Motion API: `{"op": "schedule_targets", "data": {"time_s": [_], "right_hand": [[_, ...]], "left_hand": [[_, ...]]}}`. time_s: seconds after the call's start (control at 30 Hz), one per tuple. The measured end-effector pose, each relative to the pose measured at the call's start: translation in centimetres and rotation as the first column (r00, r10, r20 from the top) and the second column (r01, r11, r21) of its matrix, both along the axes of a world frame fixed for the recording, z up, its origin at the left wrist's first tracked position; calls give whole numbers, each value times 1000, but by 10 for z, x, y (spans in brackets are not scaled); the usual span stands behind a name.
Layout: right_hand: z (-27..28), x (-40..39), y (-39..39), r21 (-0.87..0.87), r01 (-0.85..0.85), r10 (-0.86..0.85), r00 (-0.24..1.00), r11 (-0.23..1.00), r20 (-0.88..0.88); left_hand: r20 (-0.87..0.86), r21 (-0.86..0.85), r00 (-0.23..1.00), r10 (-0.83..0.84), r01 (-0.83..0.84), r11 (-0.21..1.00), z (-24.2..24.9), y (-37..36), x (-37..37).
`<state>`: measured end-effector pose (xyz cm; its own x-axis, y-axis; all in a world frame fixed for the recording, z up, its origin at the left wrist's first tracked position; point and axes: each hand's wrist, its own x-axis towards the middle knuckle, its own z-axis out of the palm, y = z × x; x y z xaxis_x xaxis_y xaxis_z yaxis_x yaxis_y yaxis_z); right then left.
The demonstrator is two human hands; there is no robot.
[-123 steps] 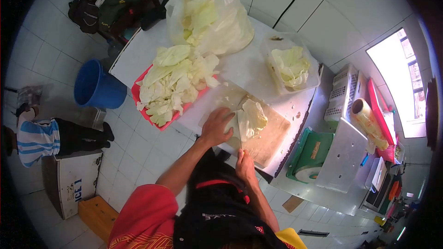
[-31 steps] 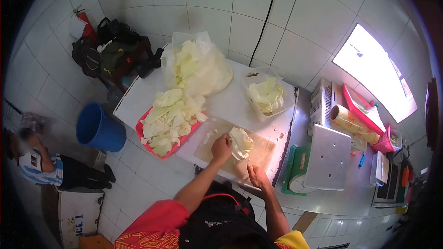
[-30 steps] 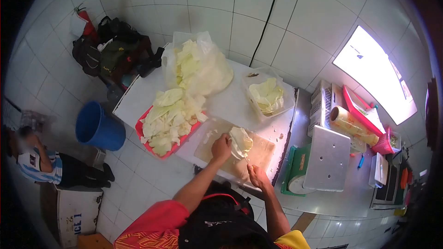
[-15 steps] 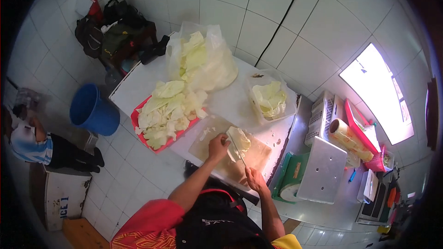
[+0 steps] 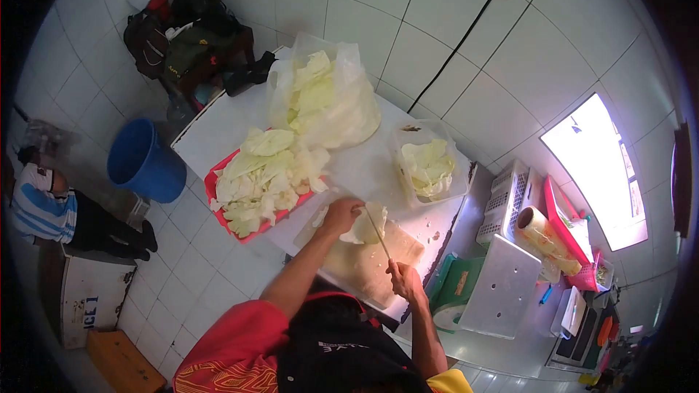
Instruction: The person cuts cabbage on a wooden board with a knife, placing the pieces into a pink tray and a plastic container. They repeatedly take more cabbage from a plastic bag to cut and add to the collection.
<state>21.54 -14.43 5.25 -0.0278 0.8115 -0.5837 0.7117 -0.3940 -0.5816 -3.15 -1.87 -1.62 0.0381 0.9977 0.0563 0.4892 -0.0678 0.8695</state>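
Observation:
On the worn cutting board [image 5: 399,253] in front of me lies a pale cabbage leaf [image 5: 357,231]. My left hand [image 5: 342,217] is closed on the leaf's upper left part, its fingertips near the blade. A thin knife [image 5: 378,233] slants across the leaf's right side, and my right hand [image 5: 405,281] grips its handle. Small cabbage scraps lie around the board. To the left, a red tray [image 5: 211,188] is heaped with cabbage leaves [image 5: 263,171]. Behind it stands a white plastic bag [image 5: 349,105] with more leaves. A clear container [image 5: 460,188] at the right holds further leaves [image 5: 428,167].
A green scale [image 5: 460,282] with a whitish plate [image 5: 506,287] stands right of the table. Beyond are a wrap roll [image 5: 547,231], crates [image 5: 502,189] and a red tray [image 5: 564,218]. A blue bin [image 5: 164,175] and another person [image 5: 51,207] are at left.
The leaf and my left hand have shifted slightly left on the board. The knife has moved with its tip further up, and its angle is steeper. My view has turned slightly.

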Motion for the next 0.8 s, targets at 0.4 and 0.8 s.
{"op": "schedule_targets", "data": {"time_s": [0.4, 0.8], "right_hand": [[34, -25, 18, 323, -64, 9, 986, 944, 168], [23, -81, 5, 223, -94, 37, 968, 970, 248]], "left_hand": [[-3, 24, 957, -289, 289, 957, 1, 53, -8], [28, -33, 973, -228, 228, 973, -15, 40, -2]]}}
